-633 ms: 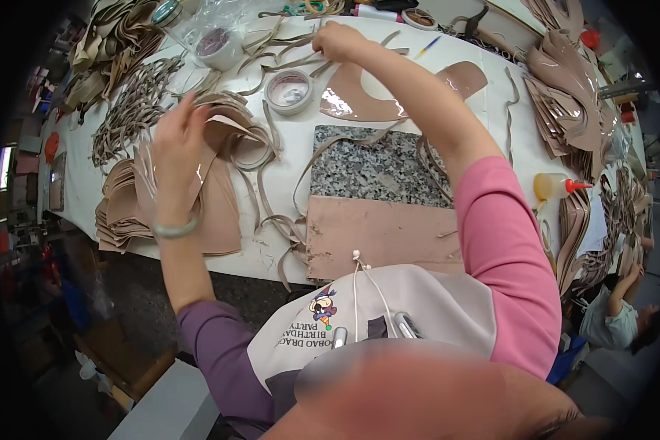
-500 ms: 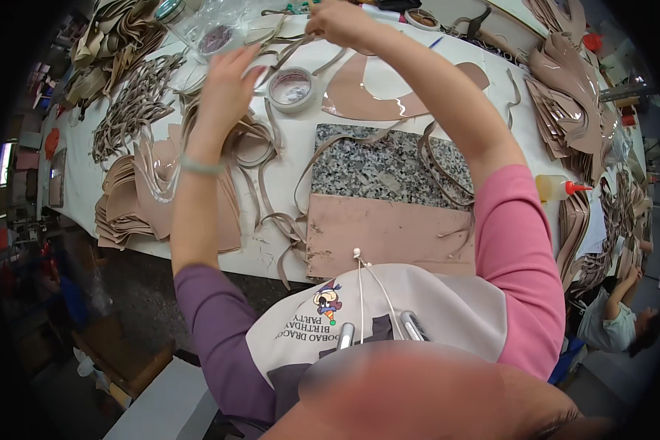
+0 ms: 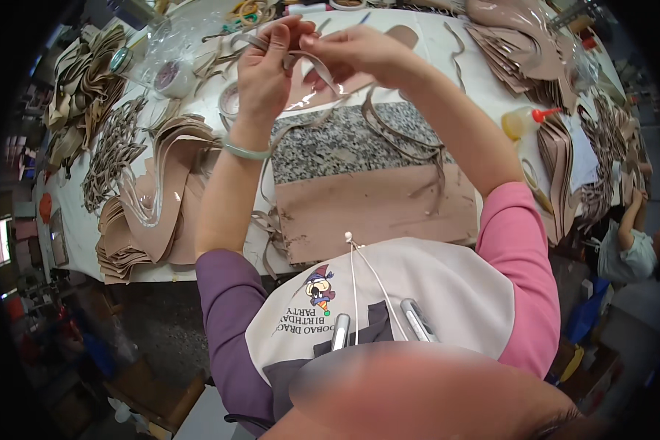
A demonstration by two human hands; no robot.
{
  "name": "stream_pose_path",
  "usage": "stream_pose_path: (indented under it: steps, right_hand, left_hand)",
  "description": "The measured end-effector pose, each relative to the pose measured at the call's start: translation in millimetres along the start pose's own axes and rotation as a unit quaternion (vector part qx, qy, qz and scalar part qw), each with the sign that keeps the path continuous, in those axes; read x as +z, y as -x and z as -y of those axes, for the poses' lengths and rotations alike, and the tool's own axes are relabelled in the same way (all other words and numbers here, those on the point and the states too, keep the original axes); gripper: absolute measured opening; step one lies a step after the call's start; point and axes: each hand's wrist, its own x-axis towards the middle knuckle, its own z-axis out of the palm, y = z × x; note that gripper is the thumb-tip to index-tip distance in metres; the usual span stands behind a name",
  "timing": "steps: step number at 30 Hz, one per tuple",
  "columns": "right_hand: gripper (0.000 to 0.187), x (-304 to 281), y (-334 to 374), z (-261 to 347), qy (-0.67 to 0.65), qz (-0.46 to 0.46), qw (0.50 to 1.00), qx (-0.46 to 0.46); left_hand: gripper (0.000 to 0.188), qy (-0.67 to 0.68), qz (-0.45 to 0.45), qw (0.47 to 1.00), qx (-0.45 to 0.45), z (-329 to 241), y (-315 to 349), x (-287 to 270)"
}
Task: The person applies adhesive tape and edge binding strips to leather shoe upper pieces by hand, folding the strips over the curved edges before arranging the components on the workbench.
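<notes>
Over the far part of the table, both my hands are raised close together. My left hand [image 3: 265, 81], with a pale green bangle at the wrist, is closed on a thin taupe leather strip [image 3: 319, 67]. One part of the strip sticks out left of the fingers; the other curls down under my right hand [image 3: 363, 53]. That hand pinches with thumb and fingers right beside the left fingertips; what lies in the pinch is hidden. Below them is a speckled granite slab [image 3: 330, 143], with more strips [image 3: 403, 136] lying across it. A brown board [image 3: 374, 209] adjoins its near edge.
Stacked leather pieces [image 3: 147, 227] stand at left, beside bundles of strips [image 3: 114, 150]. More leather stacks [image 3: 513, 44] lie at far right. A yellowish bottle with a red nozzle [image 3: 517, 123] is near my right elbow. A tape roll [image 3: 229, 100] sits behind my left wrist. Another person [image 3: 627, 246] is at right.
My right hand has come back from the table's far edge to meet my left. My left hand has moved right and now holds the strip. The view has shifted slightly.
</notes>
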Motion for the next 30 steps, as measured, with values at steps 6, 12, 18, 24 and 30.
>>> stream_pose_path:
  steps: [6,12,18,24,30]
  right_hand:
    - [0.041,24,64,-50,-0.337,0.087,0.938,-0.001]
    - [0.029,49,95,-50,-0.255,0.064,0.965,0.007]
    - [0.037,89,107,-30,-0.294,0.11,0.949,-0.02]
    - [0.032,113,118,-46,-0.105,0.034,0.99,-0.09]
    - [0.027,114,130,-74,-0.103,0.012,0.991,-0.084]
  left_hand:
    - [0.029,-0.167,0.045,0.984,0.051,8,50,60]
    - [0.039,-0.102,0.08,0.99,-0.057,-30,67,64]
    - [0.045,-0.159,0.029,0.983,-0.082,-50,81,63]
    - [0.047,-0.048,-0.012,0.991,-0.123,-81,89,41]
    - [0.047,-0.085,-0.002,0.962,-0.259,-95,100,20]
